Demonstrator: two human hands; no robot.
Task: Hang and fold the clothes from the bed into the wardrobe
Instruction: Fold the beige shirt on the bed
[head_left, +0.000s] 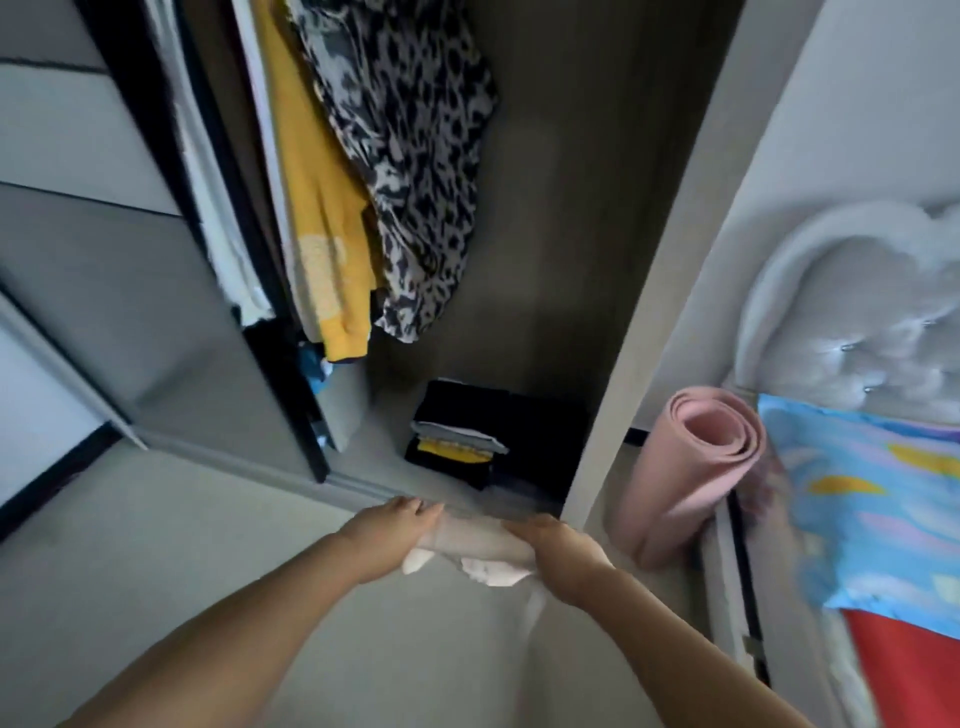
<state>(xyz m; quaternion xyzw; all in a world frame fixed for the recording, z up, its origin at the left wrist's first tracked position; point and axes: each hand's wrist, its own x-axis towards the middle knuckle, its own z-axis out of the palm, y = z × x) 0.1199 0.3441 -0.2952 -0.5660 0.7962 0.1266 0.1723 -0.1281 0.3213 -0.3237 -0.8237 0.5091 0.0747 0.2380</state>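
wardrobe sliding door, grey and pushed partly aside, fills the left of the view, its dark edge running down to the bottom track. just right of it hang the clothes: a white garment pressed against the door edge, then a yellow sweatshirt with a pale print low on its front, then a black-and-white leopard-print garment draped furthest right on the rail. below the yellow hem a scrap of blue fabric shows, too blurred to name. on the wardrobe floor sits a stack of folded clothes, mostly black with grey and yellow layers showing at its front edge. in front of the track, the left hand grips one end of a pale, folded cloth, fingers curled over its top; the right hand grips the other end the same way, so the cloth is stretched between them, low, just outside the wardrobe opening and near the folded stack. a loose white corner hangs beneath it. what kind of garment it is cannot be told, perhaps a light top. right of the wardrobe's side panel a rolled pink mat leans by the wall. furthest right is the bed, with a tufted pale headboard, a blue patterned pillow and a red sheet.
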